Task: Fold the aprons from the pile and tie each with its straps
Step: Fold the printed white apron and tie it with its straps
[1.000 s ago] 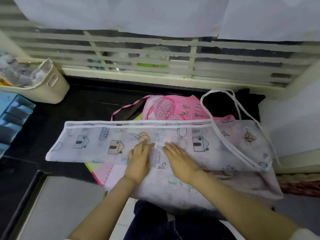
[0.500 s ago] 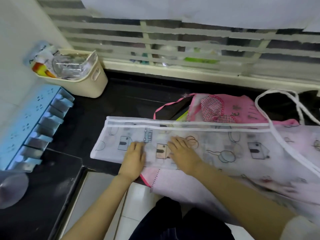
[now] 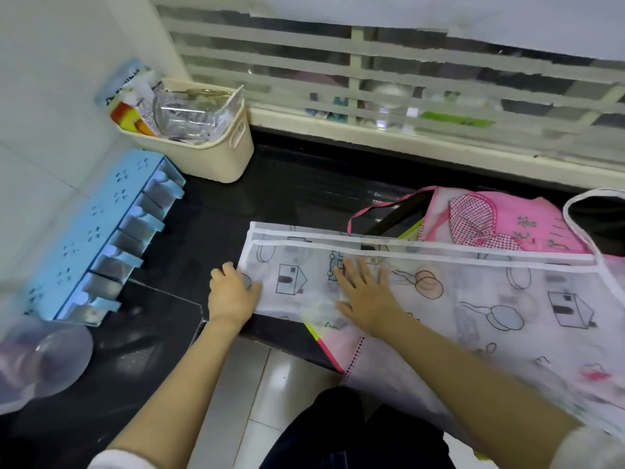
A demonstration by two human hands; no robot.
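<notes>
A sheer white apron printed with houses and balloons lies folded lengthwise on the black counter, over the pile. My left hand rests at the apron's left end, fingers curled at its edge; I cannot tell whether it grips the cloth. My right hand lies flat on the apron, fingers spread. A pink apron with a checked patch pokes out behind it. The white strap loop curves at the far right.
A cream basket full of packets stands at the back left. A blue rack lies along the left wall. A clear plastic cup is at the near left. The window grille runs behind the counter.
Both hands have slid left along the apron, from its middle to its left end. The camera has turned left with them.
</notes>
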